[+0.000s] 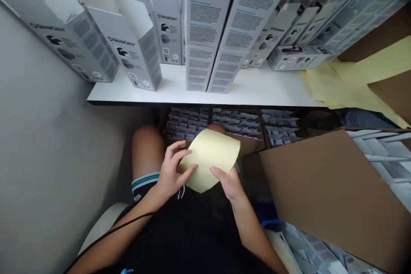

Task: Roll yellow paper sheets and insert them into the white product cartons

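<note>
Yellow sheet [212,158], corner toward torso [199,235], long axis up-right

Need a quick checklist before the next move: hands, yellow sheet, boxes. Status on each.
1. Right grip on the yellow paper sheet: ok, thumb on its upper face.
2. Left grip secure on the sheet: cannot tell, fingers spread over its edge.
3. Sheet flat: not ok, it is curled.
4. Front-left open SilverCrest box standing on the white tabletop: ok.
5. That box's contents: cannot tell, inside hidden.
6. All boxes on the tabletop upright: not ok, one small box lies on its side at right.
</note>
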A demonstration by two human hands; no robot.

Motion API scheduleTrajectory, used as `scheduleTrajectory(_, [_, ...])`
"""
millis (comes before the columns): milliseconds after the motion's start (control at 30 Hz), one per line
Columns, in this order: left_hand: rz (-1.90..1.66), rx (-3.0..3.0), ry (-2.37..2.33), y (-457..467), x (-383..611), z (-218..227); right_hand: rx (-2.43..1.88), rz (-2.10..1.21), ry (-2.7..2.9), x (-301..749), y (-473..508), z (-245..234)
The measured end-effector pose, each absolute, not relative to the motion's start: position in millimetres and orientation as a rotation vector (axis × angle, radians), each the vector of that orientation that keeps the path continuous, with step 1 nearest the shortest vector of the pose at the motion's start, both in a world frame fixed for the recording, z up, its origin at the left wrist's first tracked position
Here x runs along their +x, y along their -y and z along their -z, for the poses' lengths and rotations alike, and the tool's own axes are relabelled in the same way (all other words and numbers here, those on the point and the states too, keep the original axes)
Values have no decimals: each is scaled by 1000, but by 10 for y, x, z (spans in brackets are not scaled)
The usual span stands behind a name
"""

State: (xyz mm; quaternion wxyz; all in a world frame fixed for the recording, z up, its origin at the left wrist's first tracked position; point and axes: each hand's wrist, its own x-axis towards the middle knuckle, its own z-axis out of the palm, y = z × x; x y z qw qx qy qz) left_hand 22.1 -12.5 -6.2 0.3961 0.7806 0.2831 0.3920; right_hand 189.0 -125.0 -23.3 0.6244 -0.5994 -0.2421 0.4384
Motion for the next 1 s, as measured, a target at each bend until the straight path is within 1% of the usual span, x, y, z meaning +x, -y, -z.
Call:
scheduleTrajectory(167, [-955,2139,-725,103,127,-37,-1376,-1004,717,1747,1221,218])
scheduleTrajectory(300, [-1103,2271,-745,118,115,-80,-1430,-925,947,1691,1240,108])
scheduleTrajectory(500, [-1217,2245,-556,123,110,-68,-1467,-787,1225,1668,1248,-2])
scheduleTrajectory(700, [-1138,2245,-491,99,78,-122,-1508,-763,1350,1710,1240,38])
scheduleTrajectory(1000, [-1060,1985,-505,115,69,-172,-1524,-723,1434,1793,1251,61])
